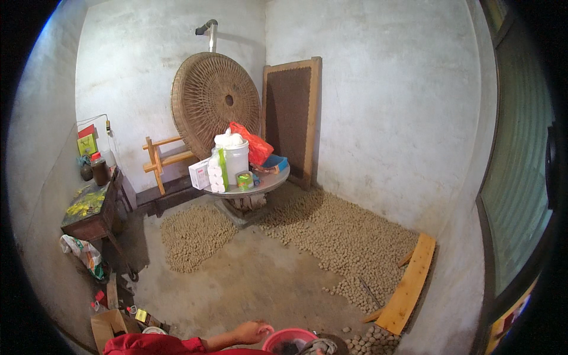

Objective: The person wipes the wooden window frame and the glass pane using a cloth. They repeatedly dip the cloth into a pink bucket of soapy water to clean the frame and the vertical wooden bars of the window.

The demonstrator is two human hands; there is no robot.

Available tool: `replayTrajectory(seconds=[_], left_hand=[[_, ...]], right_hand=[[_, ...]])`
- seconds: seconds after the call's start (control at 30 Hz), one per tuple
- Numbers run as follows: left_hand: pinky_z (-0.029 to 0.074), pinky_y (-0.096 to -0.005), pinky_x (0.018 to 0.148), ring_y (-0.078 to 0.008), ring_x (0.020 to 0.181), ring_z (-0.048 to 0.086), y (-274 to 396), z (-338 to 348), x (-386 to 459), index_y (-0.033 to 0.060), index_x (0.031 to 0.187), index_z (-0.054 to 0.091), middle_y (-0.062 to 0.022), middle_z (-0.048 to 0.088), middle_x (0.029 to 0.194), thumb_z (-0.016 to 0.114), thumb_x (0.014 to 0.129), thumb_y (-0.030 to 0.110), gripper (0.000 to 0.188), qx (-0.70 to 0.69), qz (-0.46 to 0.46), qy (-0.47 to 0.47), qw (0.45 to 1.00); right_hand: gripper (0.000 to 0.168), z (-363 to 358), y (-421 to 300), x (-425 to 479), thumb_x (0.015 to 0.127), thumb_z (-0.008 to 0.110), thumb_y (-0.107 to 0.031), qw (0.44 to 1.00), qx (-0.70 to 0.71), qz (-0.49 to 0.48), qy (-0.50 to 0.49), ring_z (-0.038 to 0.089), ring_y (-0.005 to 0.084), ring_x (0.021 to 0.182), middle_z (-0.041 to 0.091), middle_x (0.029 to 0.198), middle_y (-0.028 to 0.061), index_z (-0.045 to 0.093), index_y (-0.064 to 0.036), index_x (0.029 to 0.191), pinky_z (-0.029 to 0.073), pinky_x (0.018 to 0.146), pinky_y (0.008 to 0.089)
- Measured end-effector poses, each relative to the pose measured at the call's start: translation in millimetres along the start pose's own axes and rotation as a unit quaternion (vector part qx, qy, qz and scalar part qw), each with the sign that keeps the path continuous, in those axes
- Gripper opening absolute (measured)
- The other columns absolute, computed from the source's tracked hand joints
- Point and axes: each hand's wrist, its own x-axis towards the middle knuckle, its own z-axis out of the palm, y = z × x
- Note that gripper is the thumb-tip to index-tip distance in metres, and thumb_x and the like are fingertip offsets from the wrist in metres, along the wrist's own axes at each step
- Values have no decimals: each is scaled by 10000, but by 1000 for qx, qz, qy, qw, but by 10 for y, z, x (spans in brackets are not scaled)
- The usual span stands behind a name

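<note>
My left hand [254, 331], below a red sleeve, is at the left rim of a pink plastic basin [284, 333] at the bottom edge; its fingers are curled, and whether they grip the rim cannot be told. Dark contents show inside the basin. A grey cloth [326, 345] lies at the basin's right side. Beside it a small bit of my right hand [320, 351] shows at the picture's edge; its grip is hidden. Round brown potato-like tubers [372, 341] lie on the floor to the right of the basin.
Larger piles of tubers [355, 230] cover the floor ahead, beside a wooden plank [410, 284]. A round table [266, 182] bears a white bucket, paper rolls and bags. A woven round tray [208, 88] leans on the wall. At lower left stands a cardboard box [104, 326].
</note>
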Motion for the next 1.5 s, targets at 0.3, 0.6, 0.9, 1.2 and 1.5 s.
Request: replayTrajectory(seconds=[0.3,0.6,0.9,1.2,1.5], left_hand=[[508,-453,799,-373,948,631,181,-74,-160,140,1097,633,-174,650,1049,533,888,160,232,-48,-48,-6,998],[508,-445,769,-372,900,634,315,-138,-290,122,1074,647,-172,661,989,557,868,119,224,-57,-12,13,998],[510,-410,745,-332,868,639,359,-83,-279,106,1041,645,-149,649,958,576,895,139,165,-34,-6,-6,999],[524,-375,677,-304,777,648,267,48,-381,90,996,672,-145,654,920,596,855,89,160,-78,-16,10,997],[521,-379,674,-291,772,647,343,-78,-331,83,975,670,-135,660,911,603,847,80,144,-60,-23,20,998]], right_hand=[[364,-54,366,-40,820,713,-183,999,17,-7,34,591,207,993,648,1076,80,632,-22,1135,470,878,379],[272,124,657,-156,923,626,-236,997,65,41,1,572,173,913,648,1025,51,654,-32,1101,461,822,370],[428,145,611,-59,888,638,-383,991,-130,-31,-15,651,289,901,677,943,191,644,6,1068,488,800,412],[485,282,650,-59,897,603,-500,975,-210,-70,8,676,300,808,686,850,187,673,-34,1009,502,724,416],[593,318,731,-50,896,529,-590,946,-319,-34,-53,677,391,875,664,881,269,672,-29,1024,505,736,470]])
